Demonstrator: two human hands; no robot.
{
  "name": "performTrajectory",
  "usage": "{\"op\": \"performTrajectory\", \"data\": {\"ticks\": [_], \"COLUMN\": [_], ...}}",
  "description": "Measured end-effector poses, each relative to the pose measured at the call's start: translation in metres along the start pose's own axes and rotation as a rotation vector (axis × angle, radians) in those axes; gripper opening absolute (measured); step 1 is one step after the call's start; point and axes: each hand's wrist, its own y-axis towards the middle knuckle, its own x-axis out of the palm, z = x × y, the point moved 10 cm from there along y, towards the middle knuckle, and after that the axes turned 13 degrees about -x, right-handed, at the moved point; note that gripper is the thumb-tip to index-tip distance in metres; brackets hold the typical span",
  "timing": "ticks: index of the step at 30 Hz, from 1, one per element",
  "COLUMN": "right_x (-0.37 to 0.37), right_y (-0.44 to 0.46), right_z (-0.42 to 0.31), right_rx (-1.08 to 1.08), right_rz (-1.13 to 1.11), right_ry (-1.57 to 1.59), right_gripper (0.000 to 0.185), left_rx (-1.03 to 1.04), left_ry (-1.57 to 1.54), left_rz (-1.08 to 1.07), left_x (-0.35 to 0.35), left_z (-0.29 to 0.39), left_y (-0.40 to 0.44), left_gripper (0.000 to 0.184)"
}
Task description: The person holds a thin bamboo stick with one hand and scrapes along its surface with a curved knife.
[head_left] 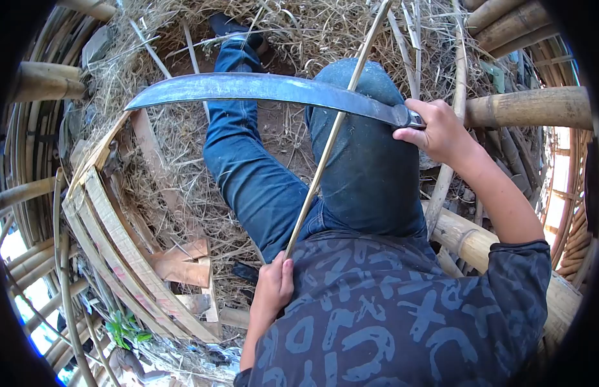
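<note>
A long curved blade (248, 87) spans the upper middle, its tip at the left. My right hand (435, 131) is wrapped round its handle at the right, beside my raised knee. A thin bamboo strip (325, 155) slants from the top edge down to my waist. The blade crosses over this strip above my thigh; whether the two touch is hard to tell. Near my waist, my left hand (275, 284) is closed on the strip's lower end.
A slatted wooden crate (122, 245) lies at the left. Dry straw (299, 26) covers the ground ahead. Thick bamboo poles (531, 108) stick in from the right, and another pole (467, 237) lies beside my hip. Bamboo walls stand on both sides.
</note>
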Motion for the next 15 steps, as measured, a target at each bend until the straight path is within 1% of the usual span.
{"op": "performTrajectory", "data": {"ticks": [1, 2, 4, 5, 6, 7, 9, 11, 13, 15], "right_x": [0.001, 0.002, 0.008, 0.005, 0.006, 0.008, 0.007, 0.005, 0.005, 0.007], "right_y": [0.001, 0.003, 0.005, 0.007, 0.009, 0.008, 0.006, 0.004, 0.002, 0.002], "right_z": [-0.002, -0.004, -0.005, -0.007, -0.008, -0.008, -0.001, 0.001, 0.008, 0.011], "right_rx": [-0.014, -0.024, -0.006, -0.007, -0.001, 0.006, -0.018, -0.045, 0.015, 0.019], "right_rz": [0.009, 0.009, -0.062, -0.056, -0.096, -0.137, -0.103, -0.077, -0.071, -0.063], "right_ry": [0.031, 0.035, 0.111, 0.109, 0.119, 0.128, 0.13, 0.142, 0.151, 0.166], "right_gripper": [0.065, 0.065, 0.063, 0.063, 0.063, 0.063, 0.063, 0.063, 0.064, 0.065], "left_rx": [-0.013, -0.015, 0.059, 0.114, 0.169, 0.174, 0.224, 0.25, 0.257, 0.274], "left_ry": [-0.02, -0.056, -0.083, -0.089, -0.095, -0.093, 0.014, 0.011, 0.011, 0.038], "left_rz": [-0.021, -0.024, -0.035, -0.018, -0.005, -0.01, 0.104, 0.097, 0.089, 0.12], "left_x": [0.002, 0.003, 0.004, 0.003, 0.003, 0.005, 0.001, 0.005, 0.009, 0.013], "left_z": [0.001, 0.017, 0.056, 0.077, 0.095, 0.104, 0.123, 0.135, 0.142, 0.146], "left_y": [0.001, 0.006, 0.022, 0.032, 0.041, 0.051, 0.069, 0.079, 0.084, 0.083], "left_gripper": [0.015, 0.015, 0.017, 0.018, 0.018, 0.018, 0.024, 0.024, 0.024, 0.022]}}
